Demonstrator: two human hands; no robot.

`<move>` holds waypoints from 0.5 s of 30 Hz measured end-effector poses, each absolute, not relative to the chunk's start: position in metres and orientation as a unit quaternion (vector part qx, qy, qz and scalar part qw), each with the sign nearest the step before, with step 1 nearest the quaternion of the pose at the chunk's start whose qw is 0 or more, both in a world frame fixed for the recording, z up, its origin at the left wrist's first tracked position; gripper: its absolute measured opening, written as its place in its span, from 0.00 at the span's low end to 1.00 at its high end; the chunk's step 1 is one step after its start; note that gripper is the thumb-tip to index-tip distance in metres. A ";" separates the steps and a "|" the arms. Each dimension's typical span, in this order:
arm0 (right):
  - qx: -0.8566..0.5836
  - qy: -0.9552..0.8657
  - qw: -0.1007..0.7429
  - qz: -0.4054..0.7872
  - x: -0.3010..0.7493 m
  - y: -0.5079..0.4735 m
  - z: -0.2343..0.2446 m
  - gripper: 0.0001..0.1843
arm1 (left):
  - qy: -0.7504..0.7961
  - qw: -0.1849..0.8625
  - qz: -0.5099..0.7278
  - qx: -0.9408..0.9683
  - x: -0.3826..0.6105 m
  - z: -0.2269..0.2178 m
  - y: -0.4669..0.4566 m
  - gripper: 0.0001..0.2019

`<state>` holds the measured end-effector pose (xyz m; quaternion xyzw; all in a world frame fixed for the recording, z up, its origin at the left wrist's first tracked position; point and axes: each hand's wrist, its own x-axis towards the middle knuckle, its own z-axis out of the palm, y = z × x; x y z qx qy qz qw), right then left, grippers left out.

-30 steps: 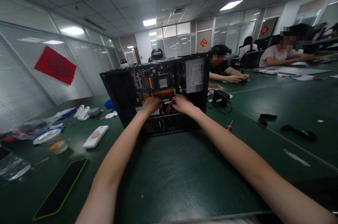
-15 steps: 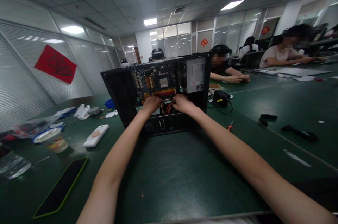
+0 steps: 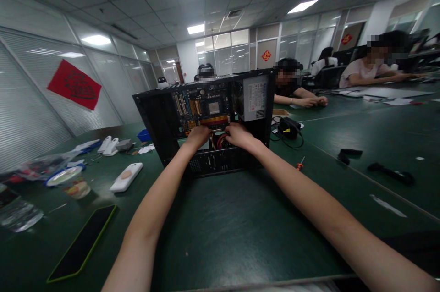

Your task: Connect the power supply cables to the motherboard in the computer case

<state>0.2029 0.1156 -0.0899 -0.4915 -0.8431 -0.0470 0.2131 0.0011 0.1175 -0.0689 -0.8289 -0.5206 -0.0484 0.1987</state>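
Observation:
An open black computer case (image 3: 161, 122) stands on the green table (image 3: 240, 223), its motherboard (image 3: 202, 108) and grey power supply (image 3: 255, 97) facing me. Both my arms reach into its lower part. My left hand (image 3: 197, 136) is curled closed just under the motherboard's orange slots. My right hand (image 3: 238, 135) is closed beside a bunch of red and black cables (image 3: 220, 140). What the fingers grip is hidden behind the knuckles.
A phone in a green case (image 3: 82, 244) lies near left, a white device (image 3: 126, 177), a lidded cup (image 3: 74, 184) and plastic bags further left. A small orange screwdriver (image 3: 300, 163), a black adapter (image 3: 288, 128) and black parts (image 3: 388, 173) lie to the right. Other people sit at the far tables.
Both hands have stayed in the same spot inside the case; only the view has shifted slightly.

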 end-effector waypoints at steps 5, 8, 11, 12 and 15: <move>-0.490 -0.843 0.215 -0.049 0.203 0.116 -0.090 0.13 | -0.524 0.194 -0.060 -0.827 -0.001 -0.071 0.120 0.16; -0.489 -0.843 0.217 -0.052 0.203 0.116 -0.091 0.13 | -0.524 0.193 -0.067 -0.826 -0.003 -0.072 0.122 0.15; -0.492 -0.842 0.215 -0.053 0.202 0.117 -0.091 0.12 | -0.530 0.194 -0.074 -0.822 -0.003 -0.074 0.124 0.14; -0.493 -0.841 0.215 -0.054 0.202 0.117 -0.091 0.12 | -0.534 0.195 -0.078 -0.819 -0.003 -0.074 0.125 0.14; -0.492 -0.842 0.215 -0.054 0.202 0.118 -0.091 0.12 | -0.548 0.201 -0.090 -0.807 -0.004 -0.075 0.126 0.14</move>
